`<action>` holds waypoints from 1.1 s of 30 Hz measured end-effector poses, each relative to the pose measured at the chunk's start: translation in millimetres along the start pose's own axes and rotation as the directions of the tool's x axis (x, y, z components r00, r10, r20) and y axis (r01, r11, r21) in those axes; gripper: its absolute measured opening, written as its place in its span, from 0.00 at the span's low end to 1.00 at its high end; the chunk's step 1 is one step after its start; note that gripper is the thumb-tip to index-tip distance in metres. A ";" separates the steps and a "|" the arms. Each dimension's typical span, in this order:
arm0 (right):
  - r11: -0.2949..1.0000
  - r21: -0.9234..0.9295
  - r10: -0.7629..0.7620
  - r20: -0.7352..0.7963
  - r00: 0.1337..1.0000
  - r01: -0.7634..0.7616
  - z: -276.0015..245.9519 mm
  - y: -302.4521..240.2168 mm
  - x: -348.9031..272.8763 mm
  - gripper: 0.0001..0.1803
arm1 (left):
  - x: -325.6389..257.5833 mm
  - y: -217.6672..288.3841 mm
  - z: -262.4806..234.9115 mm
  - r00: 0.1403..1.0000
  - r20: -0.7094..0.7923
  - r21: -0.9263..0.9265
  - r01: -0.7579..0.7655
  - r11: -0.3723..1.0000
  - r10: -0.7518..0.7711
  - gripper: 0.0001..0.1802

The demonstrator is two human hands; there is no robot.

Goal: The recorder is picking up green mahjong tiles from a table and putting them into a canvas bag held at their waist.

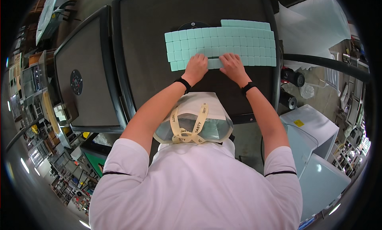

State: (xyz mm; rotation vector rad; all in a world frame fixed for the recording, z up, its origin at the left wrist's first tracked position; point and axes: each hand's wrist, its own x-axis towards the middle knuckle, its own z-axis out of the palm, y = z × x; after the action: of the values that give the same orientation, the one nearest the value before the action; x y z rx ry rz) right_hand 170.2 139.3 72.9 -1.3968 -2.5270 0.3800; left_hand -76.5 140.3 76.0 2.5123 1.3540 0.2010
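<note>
Several light green mahjong tiles [221, 41] lie face down in tight rows on a dark table top [151, 15]. A shorter row [246, 24] runs along their far right edge. At the near edge, my left hand [196, 69] and my right hand [234, 69] have their fingers curled on a short run of mahjong tiles [215, 63] and press it from both ends. A thin dark gap separates this run from the row beyond. My fingers partly hide the neighbouring tiles. Each wrist wears a black band.
A pale bag [199, 96] with cream printed straps sits before my chest. A second dark table [87, 71] stands at left. White foam sheets [314, 27] lie at far right, with a curved black bar [330, 64] below them. A white cabinet [310, 126] stands at near right.
</note>
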 end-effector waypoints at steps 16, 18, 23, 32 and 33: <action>0.995 0.086 0.063 -0.103 0.993 -0.055 -66.1 -34.5 -17.3 0.26 | -24.0 -1.8 -91.7 1.000 -0.010 -0.077 0.025 0.997 -0.025 0.22; 0.976 0.172 0.149 -0.103 0.983 -0.130 -110.8 -55.9 -26.2 0.26 | -51.7 3.8 -153.0 0.983 -0.115 -0.205 0.116 0.972 -0.142 0.24; 0.726 0.478 0.491 0.144 0.859 -0.495 -203.7 -123.7 -62.4 0.25 | -134.7 30.5 -275.8 0.915 -0.011 -0.470 0.350 0.810 -0.403 0.23; 0.807 0.437 0.425 0.039 0.905 -0.397 -206.5 -156.6 -111.9 0.21 | -229.3 85.8 -284.6 0.935 0.307 -0.240 0.259 0.936 -0.180 0.22; 0.790 0.512 0.341 0.090 0.936 -0.337 -218.9 -167.3 -113.5 0.21 | -231.5 90.5 -275.5 0.926 0.345 -0.238 0.242 0.941 -0.151 0.23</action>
State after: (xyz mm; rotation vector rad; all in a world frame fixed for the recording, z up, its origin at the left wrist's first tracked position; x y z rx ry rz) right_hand 167.0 -18.0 326.0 -1.5929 -1.9248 1.0357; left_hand -201.5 -51.0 368.3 2.0530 1.3292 -0.0603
